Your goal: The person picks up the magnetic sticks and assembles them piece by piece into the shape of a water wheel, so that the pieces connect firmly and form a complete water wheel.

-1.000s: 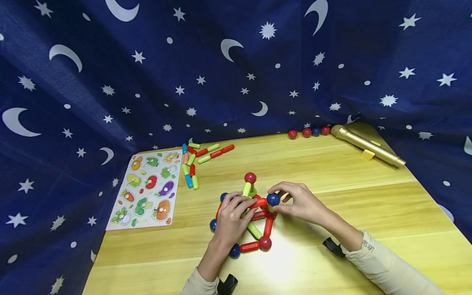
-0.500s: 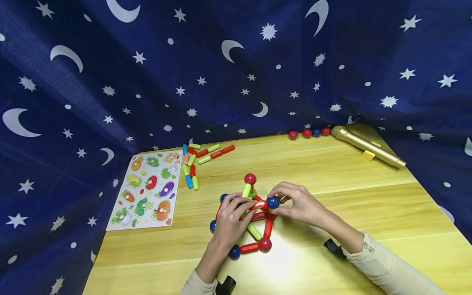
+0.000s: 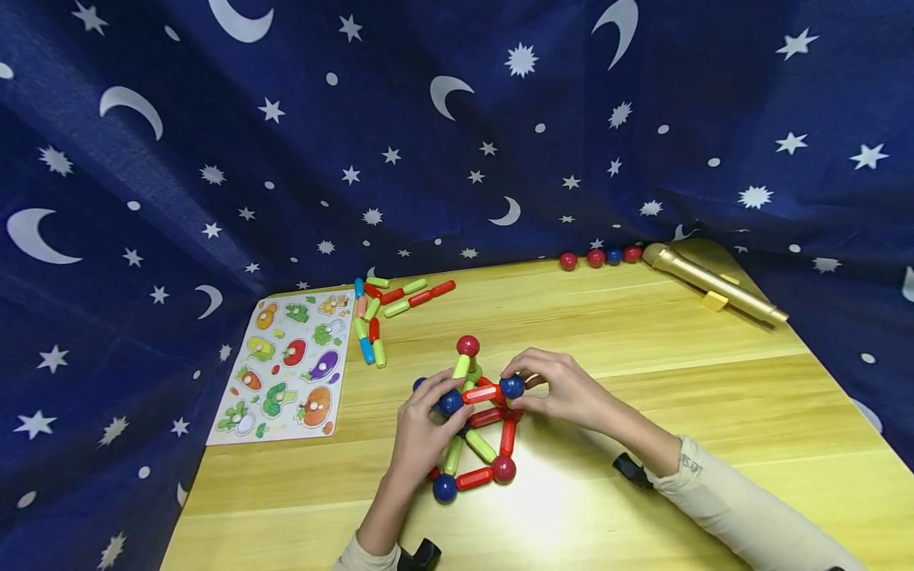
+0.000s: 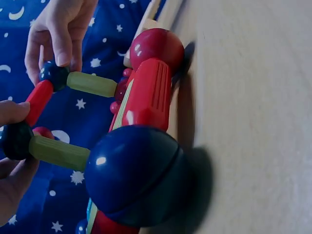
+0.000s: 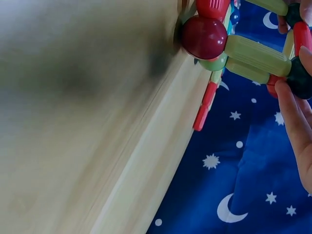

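Note:
A frame of magnetic rods and balls stands on the table before me, with red rods, yellow-green rods and red and blue balls. My left hand (image 3: 421, 424) pinches a blue ball (image 3: 450, 402) on its upper part between thumb and fingers. Thumb and fingers of my right hand (image 3: 560, 388) grip another blue ball (image 3: 511, 387). A red rod (image 3: 481, 394) joins these two balls. In the left wrist view, a yellow-green rod (image 4: 91, 84) runs down from the right-hand ball and another yellow-green rod (image 4: 58, 152) from the left-hand one. A red ball (image 3: 467, 345) tops the frame's far side.
Several loose magnetic rods (image 3: 374, 329) lie at the back left, beside a vegetable puzzle board (image 3: 336, 412). Along the back edge sit red balls (image 3: 596, 258) and a blue ball (image 3: 613, 256), near a gold microphone (image 3: 714, 283). A star-patterned cloth (image 3: 400, 214) hangs behind the table.
The frame and both hands have shifted a little to the left. My left hand has drawn back from the red rod, so the blue ball at its left end now shows.

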The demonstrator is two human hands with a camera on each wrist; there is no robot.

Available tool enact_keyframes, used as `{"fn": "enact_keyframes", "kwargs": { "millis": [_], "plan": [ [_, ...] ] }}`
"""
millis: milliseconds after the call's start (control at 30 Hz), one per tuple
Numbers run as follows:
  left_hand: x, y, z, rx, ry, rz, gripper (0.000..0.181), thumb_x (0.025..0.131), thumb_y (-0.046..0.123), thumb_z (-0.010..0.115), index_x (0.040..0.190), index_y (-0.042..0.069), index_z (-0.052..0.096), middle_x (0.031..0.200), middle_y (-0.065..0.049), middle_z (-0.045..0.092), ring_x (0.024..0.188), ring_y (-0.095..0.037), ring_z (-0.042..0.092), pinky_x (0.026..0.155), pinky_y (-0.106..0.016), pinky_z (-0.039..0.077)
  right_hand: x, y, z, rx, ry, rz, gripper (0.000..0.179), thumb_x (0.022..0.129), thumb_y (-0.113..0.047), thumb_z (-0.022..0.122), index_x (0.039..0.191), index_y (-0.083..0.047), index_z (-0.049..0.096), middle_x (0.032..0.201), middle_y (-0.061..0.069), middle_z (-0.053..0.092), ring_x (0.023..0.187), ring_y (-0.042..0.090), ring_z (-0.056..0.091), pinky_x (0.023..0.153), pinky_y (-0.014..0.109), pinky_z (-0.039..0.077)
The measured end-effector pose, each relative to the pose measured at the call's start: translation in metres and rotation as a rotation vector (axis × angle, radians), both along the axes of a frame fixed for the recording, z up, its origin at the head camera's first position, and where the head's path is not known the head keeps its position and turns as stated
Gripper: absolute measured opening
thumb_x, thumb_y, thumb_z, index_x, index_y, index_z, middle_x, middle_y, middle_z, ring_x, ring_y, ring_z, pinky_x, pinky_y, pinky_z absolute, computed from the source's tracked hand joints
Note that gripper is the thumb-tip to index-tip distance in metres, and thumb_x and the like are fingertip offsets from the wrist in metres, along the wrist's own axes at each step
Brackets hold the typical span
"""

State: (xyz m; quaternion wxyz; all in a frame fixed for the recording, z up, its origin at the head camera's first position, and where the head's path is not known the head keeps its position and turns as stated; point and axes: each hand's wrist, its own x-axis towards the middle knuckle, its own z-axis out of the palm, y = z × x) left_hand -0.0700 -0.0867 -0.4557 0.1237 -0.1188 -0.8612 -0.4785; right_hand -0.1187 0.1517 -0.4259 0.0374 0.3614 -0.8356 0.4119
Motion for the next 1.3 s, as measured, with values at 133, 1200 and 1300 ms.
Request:
{"fn": "enact_keyframes", "kwargs": {
  "millis": [133, 1200, 1300],
  "plan": [
    [-0.001, -0.007, -0.003, 0.093, -0.043, -0.004, 0.030, 0.082, 0.016, 0.078, 0.111, 0.009, 0.073, 0.129, -0.005, 0.063, 0.114, -0.025, 0.065, 0.087, -0.032, 0.056, -0.009, -0.009, 0.001, 0.023, -0.006, 0.014, 0.036, 0.073, -0.005, 0.084, 0.105, -0.009, 0.069, 0.104, 0.003, 0.071, 0.092, 0.016, 0.069, 0.078, 0.034, 0.058],
    [0.013, 0.011, -0.015, -0.212, 0.314, 0.046, 0.043, 0.070, 0.011, 0.087, 0.110, 0.011, 0.071, 0.114, -0.009, 0.069, 0.103, -0.024, 0.070, 0.082, -0.033, 0.058, 0.042, -0.007, -0.034, 0.245, -0.215, -0.253, 0.053, 0.065, -0.021, 0.090, 0.110, -0.015, 0.063, 0.083, -0.004, 0.062, 0.070, 0.007, 0.052, 0.061, 0.021, 0.042],
    [0.011, 0.010, -0.015, -0.197, 0.293, 0.042, 0.036, 0.072, 0.009, 0.085, 0.106, 0.012, 0.073, 0.109, -0.010, 0.070, 0.098, -0.023, 0.071, 0.078, -0.033, 0.059, 0.038, -0.008, -0.039, 0.229, -0.153, -0.243, 0.032, 0.065, -0.020, 0.089, 0.087, -0.016, 0.067, 0.072, -0.006, 0.057, 0.064, 0.006, 0.044, 0.056, 0.020, 0.037]
  ]
}}
